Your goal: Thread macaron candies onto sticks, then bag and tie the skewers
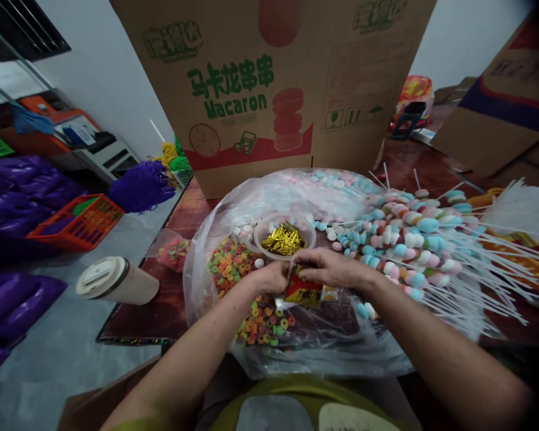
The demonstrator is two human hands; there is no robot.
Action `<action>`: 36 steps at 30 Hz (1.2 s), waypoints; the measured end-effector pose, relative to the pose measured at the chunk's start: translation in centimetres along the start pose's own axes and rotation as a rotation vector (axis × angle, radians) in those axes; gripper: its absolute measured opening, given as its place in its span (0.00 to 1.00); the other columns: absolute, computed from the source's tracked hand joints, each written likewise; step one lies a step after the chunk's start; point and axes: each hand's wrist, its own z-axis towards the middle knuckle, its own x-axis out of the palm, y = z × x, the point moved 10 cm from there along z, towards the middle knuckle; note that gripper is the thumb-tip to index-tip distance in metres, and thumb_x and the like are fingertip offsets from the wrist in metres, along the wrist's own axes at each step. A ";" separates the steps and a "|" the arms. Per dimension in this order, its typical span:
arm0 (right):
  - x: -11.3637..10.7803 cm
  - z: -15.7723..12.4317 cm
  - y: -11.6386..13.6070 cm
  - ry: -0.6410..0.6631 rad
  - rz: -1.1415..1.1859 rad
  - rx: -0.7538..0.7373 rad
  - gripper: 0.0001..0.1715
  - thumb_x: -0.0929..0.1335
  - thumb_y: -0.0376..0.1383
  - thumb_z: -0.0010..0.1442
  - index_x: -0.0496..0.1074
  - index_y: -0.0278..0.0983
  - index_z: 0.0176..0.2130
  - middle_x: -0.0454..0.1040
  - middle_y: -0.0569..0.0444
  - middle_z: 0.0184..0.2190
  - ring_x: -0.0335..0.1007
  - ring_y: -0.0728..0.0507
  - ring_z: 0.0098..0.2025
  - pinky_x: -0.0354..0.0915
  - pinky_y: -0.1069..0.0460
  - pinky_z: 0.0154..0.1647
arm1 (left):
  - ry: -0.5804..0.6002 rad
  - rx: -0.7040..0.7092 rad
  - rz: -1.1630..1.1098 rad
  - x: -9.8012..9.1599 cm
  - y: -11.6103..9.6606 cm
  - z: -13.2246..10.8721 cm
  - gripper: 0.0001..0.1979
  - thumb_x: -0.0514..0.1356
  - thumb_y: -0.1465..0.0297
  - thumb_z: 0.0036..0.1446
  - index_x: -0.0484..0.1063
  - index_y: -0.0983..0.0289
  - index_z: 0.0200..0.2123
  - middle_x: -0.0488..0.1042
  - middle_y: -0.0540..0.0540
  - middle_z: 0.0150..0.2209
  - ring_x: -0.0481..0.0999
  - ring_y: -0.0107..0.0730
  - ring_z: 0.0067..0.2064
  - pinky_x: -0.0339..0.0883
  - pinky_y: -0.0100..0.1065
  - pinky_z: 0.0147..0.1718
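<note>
A small red and gold packet [306,294] with partly legible lettering is between my two hands, over the plastic sheet. My left hand [273,278] is closed on its left side, with the fingertips partly hidden. From above and the right, my right hand [327,267] grips the packet's upper edge. Just beyond them, a clear round bowl [261,242] holds shiny gold twist-tie strips [284,239]. Colourful cereal rings [233,260] lie to the left of the bowl, and more are spread below my left hand.
Skewers of pastel marshmallows [413,239] are piled on the right, their white sticks [480,293] pointing toward me. A tall cardboard box [269,137] stands behind the clear plastic sheet [197,269]. A lidded cup [121,280] is at the table's left edge, near an orange basket [83,224].
</note>
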 end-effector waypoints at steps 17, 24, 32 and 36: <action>-2.8 -7.6 -4.4 -0.582 -0.573 0.464 0.22 0.54 0.43 0.61 0.61 0.38 0.22 0.62 0.56 0.17 0.58 0.48 0.22 0.52 0.54 0.24 | -0.592 0.065 0.734 -6.5 -3.9 -8.1 0.18 0.56 0.67 0.52 0.64 0.61 0.48 0.66 0.56 0.49 0.70 0.36 0.45 0.63 0.33 0.42; -2.8 -7.7 -5.5 -0.380 -0.707 0.484 0.12 0.57 0.33 0.59 0.67 0.35 0.32 0.69 0.48 0.31 0.64 0.44 0.34 0.57 0.53 0.34 | -0.517 -0.072 1.120 -9.1 -1.6 -5.6 0.12 0.48 0.75 0.55 0.71 0.61 0.36 0.71 0.55 0.40 0.70 0.35 0.41 0.63 0.31 0.38; 0.2 -3.3 -7.7 -0.074 -0.789 0.436 0.15 0.64 0.26 0.49 0.69 0.34 0.39 0.71 0.44 0.40 0.67 0.42 0.41 0.58 0.53 0.33 | -0.533 -0.045 0.940 -9.9 -0.7 -7.8 0.14 0.50 0.73 0.55 0.71 0.58 0.42 0.71 0.51 0.47 0.69 0.32 0.46 0.61 0.32 0.46; 0.0 -3.3 -8.0 -0.024 -0.800 0.444 0.10 0.63 0.26 0.52 0.71 0.35 0.32 0.74 0.48 0.31 0.69 0.45 0.33 0.55 0.54 0.27 | -0.739 0.061 0.830 -7.9 -2.5 -9.8 0.12 0.49 0.70 0.57 0.72 0.62 0.36 0.73 0.56 0.40 0.69 0.34 0.43 0.61 0.34 0.45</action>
